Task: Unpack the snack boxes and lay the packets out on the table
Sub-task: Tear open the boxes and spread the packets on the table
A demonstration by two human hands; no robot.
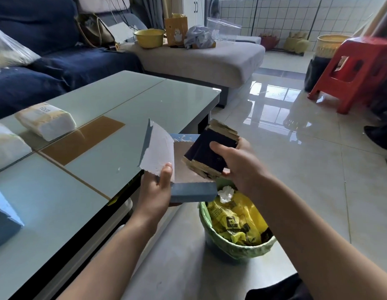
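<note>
My left hand (154, 191) holds an opened blue snack box (192, 192) by its torn white flap, just off the right edge of the glass table (114, 105). Its inside shows bare cardboard. My right hand (236, 163) grips a stack of dark navy packets (210, 151) with gold crimped ends, lifted just clear of the box mouth and tilted. Another blue box (4, 219) lies at the table's near left corner, cut off by the frame edge.
Two white tissue packs (46, 120) lie at the table's left. A green-lined bin (236, 230) with yellow bags stands on the floor under my hands. A blue and grey sofa stands behind the table; a red stool (352, 70) is far right.
</note>
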